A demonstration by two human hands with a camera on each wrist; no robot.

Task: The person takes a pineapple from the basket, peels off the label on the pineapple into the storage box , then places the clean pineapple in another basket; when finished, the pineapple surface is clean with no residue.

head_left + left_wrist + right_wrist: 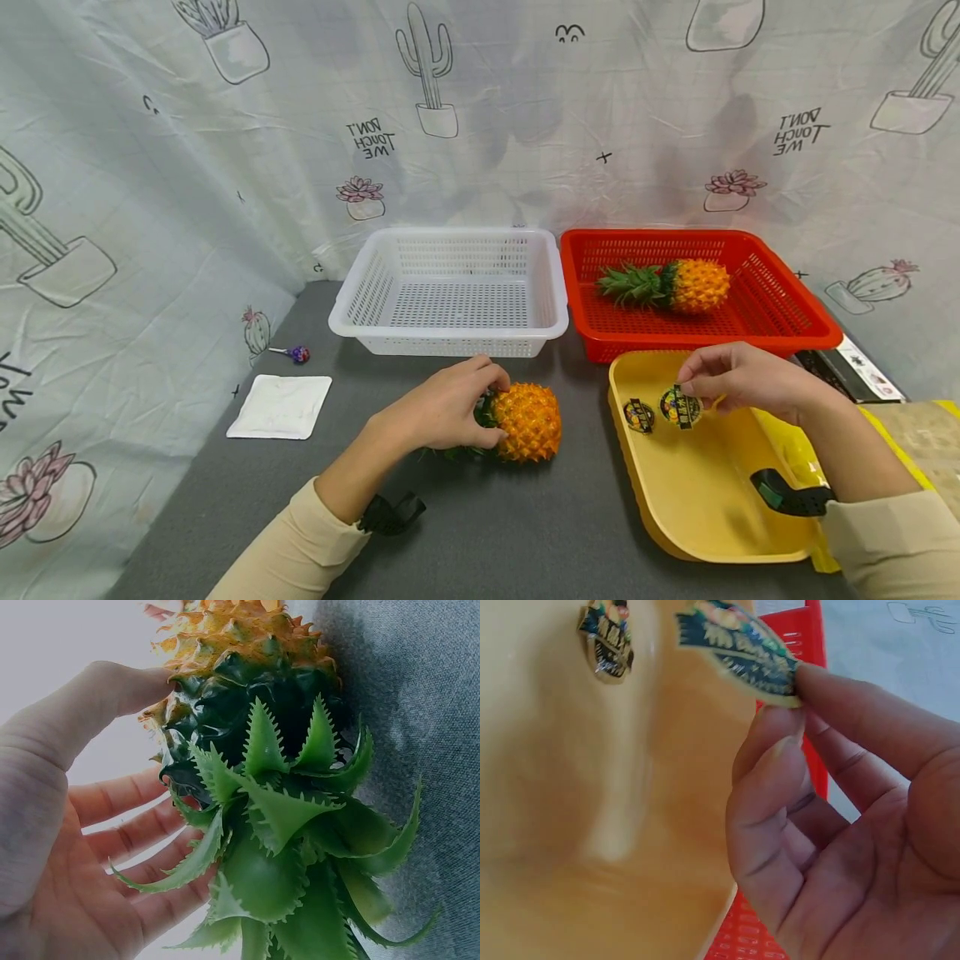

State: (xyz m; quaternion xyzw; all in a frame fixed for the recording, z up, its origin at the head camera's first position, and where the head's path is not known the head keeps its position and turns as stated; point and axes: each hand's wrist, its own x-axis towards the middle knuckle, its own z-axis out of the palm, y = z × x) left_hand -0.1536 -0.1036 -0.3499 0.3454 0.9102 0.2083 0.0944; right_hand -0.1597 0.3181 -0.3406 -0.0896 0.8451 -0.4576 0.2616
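Observation:
A small orange pineapple (528,422) with a green crown lies on its side on the grey tabletop, crown to the left. My left hand (453,408) grips it near the base of the crown, with the thumb against the dark green skin in the left wrist view. Over the yellow tray (712,508), my right hand (738,383) pinches a round dark label sticker (739,656) with a banner across it, between thumb and fingers. A second similar sticker (639,415) is at the tray's left side.
Behind the hands stand a white slotted basket (450,332) and a red one (705,342), which holds another pineapple (699,286). At left lie a white packet (281,407) and a lollipop (300,354). Yellow packaging (918,433) lies right of the tray.

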